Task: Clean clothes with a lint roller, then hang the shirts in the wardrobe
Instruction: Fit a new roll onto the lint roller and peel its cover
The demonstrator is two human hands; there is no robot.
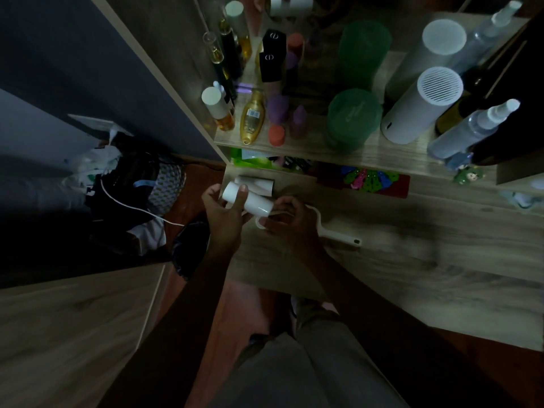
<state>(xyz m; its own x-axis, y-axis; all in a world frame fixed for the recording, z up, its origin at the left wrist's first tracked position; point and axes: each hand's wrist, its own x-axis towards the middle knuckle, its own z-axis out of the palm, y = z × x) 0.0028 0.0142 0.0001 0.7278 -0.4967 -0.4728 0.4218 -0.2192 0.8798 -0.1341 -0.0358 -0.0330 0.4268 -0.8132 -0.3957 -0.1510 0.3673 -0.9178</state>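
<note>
A white lint roller sits in both hands above the left end of a wooden desk. My left hand wraps around the white roll, thumb on top. My right hand pinches the white frame at the roll's right end. The roller's curved white handle sticks out to the right over the desk top. A second, greyish roll lies on the desk just behind the first. No shirt or wardrobe rail can be made out in the dim view.
A shelf above the desk carries several bottles, green jars, white cylinders and spray bottles. A red toy tray lies under it. On the floor to the left sits a pile of bags and clothes with a white cable.
</note>
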